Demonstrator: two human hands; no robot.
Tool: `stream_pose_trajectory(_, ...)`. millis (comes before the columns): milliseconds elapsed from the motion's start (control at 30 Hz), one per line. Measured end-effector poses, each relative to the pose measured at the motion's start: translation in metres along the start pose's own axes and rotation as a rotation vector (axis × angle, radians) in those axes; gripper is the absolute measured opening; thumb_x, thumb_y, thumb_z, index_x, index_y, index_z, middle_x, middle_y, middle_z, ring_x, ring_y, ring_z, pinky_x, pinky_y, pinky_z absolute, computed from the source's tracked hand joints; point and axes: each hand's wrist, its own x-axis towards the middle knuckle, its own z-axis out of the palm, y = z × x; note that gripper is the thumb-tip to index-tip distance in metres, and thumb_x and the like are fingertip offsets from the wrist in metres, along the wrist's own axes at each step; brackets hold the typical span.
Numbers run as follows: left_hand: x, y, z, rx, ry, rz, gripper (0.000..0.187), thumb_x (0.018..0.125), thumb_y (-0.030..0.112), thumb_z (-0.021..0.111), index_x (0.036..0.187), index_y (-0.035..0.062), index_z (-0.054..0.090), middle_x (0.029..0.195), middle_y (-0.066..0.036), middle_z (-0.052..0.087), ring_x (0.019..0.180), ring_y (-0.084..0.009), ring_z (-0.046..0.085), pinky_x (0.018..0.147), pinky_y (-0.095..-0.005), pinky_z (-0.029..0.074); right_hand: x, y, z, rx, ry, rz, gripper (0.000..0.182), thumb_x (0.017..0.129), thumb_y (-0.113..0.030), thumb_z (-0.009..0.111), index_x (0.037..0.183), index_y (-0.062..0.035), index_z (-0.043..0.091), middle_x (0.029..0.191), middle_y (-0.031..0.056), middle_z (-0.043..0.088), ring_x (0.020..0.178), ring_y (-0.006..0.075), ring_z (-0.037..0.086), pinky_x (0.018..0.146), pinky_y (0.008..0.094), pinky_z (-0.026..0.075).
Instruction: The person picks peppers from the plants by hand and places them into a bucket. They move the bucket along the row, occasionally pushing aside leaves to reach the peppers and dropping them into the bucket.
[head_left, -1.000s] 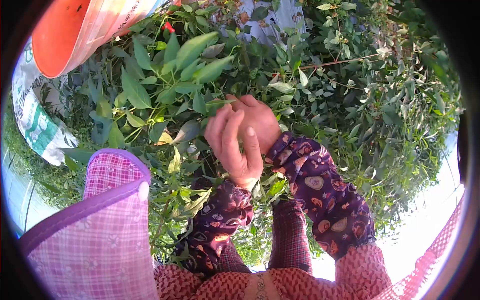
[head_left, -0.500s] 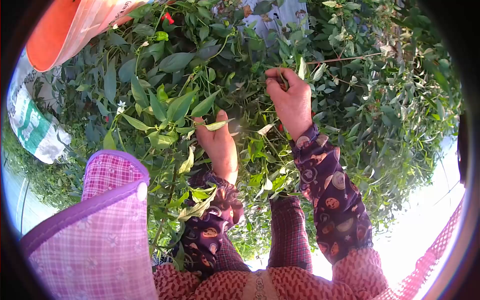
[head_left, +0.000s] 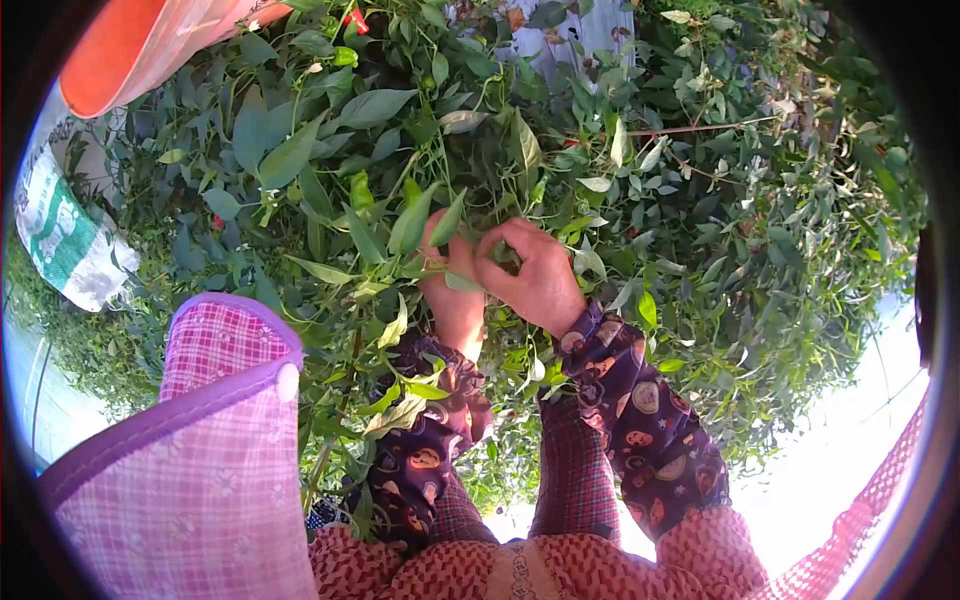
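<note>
My left hand (head_left: 454, 290) reaches up into the pepper plants, its fingers curled and partly covered by pointed green leaves (head_left: 412, 222). Right beside it, my right hand (head_left: 538, 278) has thumb and forefinger bent together in a pinch, close to or touching the left hand. What either hand grips is hidden or too small to make out. Green peppers (head_left: 361, 190) hang just left of and above my left hand. Farther up, a red pepper (head_left: 357, 20) and another green pepper (head_left: 345, 57) show among the leaves.
An orange bucket (head_left: 110, 65) leans in at the upper left. Below it is a white and green sack (head_left: 70, 235). Pale sheeting (head_left: 570, 40) shows at the top behind the plants. A pink checked cloth flap (head_left: 200, 460) covers the lower left. A reddish stem (head_left: 700, 129) crosses the foliage at right.
My right hand has moved down and left, from the foliage at upper right to beside my left hand. My left hand has shifted only slightly, and the leaves around it have moved.
</note>
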Motion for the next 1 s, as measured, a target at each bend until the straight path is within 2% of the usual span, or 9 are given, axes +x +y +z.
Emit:
stream_pose_trajectory(333,-0.003,-0.006,-0.001,0.237,-0.199,-0.134,0.03,0.084,0.021,0.074,0.099,-0.0008,0.059,0.083,-0.005,0.055,0.087,-0.018,0.055,0.071,-0.0319,0.045,-0.041,-0.01,-0.012,0.244,0.029,0.084,0.019,0.077,0.004,0.068,0.095,0.0019,0.064,0.097,0.0122,0.066,0.091,0.0244,0.064,0.081,0.0325,0.05)
stream_pose_trajectory(400,-0.002,-0.013,-0.005,0.814,-0.178,0.466,0.037,0.084,0.014,0.074,0.111,-0.0029,0.055,0.095,-0.005,0.054,0.101,-0.019,0.054,0.077,-0.0333,0.047,-0.042,-0.011,-0.009,0.231,0.051,0.066,0.018,0.078,0.005,0.066,0.096,0.0019,0.063,0.096,0.0109,0.066,0.088,0.022,0.064,0.079,0.0315,0.051)
stream_pose_trajectory(567,-0.014,-0.039,-0.009,0.873,-0.152,0.519,0.041,0.086,0.01,0.068,0.12,-0.0006,0.048,0.105,-0.013,0.054,0.097,-0.0235,0.054,0.081,-0.0387,0.047,-0.047,-0.006,-0.014,0.687,-0.031,0.53,0.017,0.082,0.004,0.062,0.099,0.0015,0.061,0.093,0.0071,0.066,0.076,0.0142,0.063,0.069,0.0285,0.051)
stream_pose_trajectory(733,-0.01,-0.038,-0.01,0.595,-0.272,0.205,0.032,0.091,0.016,0.062,0.116,0.0005,0.049,0.094,-0.006,0.058,0.089,-0.0199,0.056,0.079,-0.0338,0.048,-0.046,-0.024,-0.028,1.001,-0.148,0.521,0.014,0.083,0.0,0.062,0.097,0.0021,0.059,0.086,0.0078,0.065,0.066,0.0116,0.06,0.063,0.0255,0.049)
stream_pose_trajectory(800,-0.005,-0.022,-0.006,1.088,-0.185,0.793,0.028,0.095,0.023,0.057,0.113,0.0028,0.051,0.097,-0.006,0.059,0.085,-0.0175,0.055,0.079,-0.0322,0.047,-0.034,-0.048,-0.037,1.057,-0.195,0.434,0.012,0.083,0.0,0.06,0.094,0.0029,0.059,0.083,0.0074,0.064,0.065,0.0122,0.06,0.063,0.0256,0.049)
stream_pose_trajectory(833,-0.02,-0.02,0.001,0.507,-0.245,0.213,0.026,0.099,0.025,0.05,0.116,0.0056,0.05,0.098,-0.005,0.061,0.088,-0.0162,0.057,0.082,-0.0317,0.047,-0.021,-0.053,-0.042,0.958,-0.161,0.46,0.011,0.084,-0.001,0.06,0.094,0.0032,0.059,0.081,0.0071,0.064,0.065,0.0134,0.06,0.063,0.0261,0.049)
stream_pose_trajectory(867,-0.016,-0.026,0.0,0.502,-0.245,0.216,0.026,0.099,0.025,0.05,0.116,0.0056,0.05,0.098,-0.005,0.061,0.088,-0.0162,0.057,0.082,-0.0317,0.047,-0.005,-0.053,-0.045,0.859,-0.131,0.478,0.01,0.084,-0.001,0.059,0.093,0.0034,0.059,0.079,0.0068,0.063,0.064,0.0145,0.06,0.063,0.0265,0.049)
stream_pose_trajectory(933,-0.007,-0.046,-0.006,-0.728,-0.284,-0.343,0.029,0.101,0.023,0.047,0.126,0.008,0.045,0.113,-0.008,0.058,0.099,-0.0147,0.057,0.088,-0.0344,0.046,0.029,-0.046,-0.039,0.855,-0.028,0.49,0.011,0.084,-0.008,0.062,0.089,0.0024,0.061,0.076,0.0064,0.064,0.063,0.0144,0.061,0.06,0.0274,0.05)
stream_pose_trajectory(1000,-0.011,-0.064,-0.005,-0.612,-0.23,-0.263,0.03,0.1,0.02,0.047,0.127,0.0083,0.045,0.115,-0.007,0.057,0.101,-0.0155,0.057,0.09,-0.0346,0.046,0.054,-0.036,-0.034,0.424,-0.154,0.641,0.019,0.082,-0.016,0.066,0.084,0.0026,0.063,0.072,0.006,0.065,0.061,0.0143,0.061,0.056,0.03,0.049)
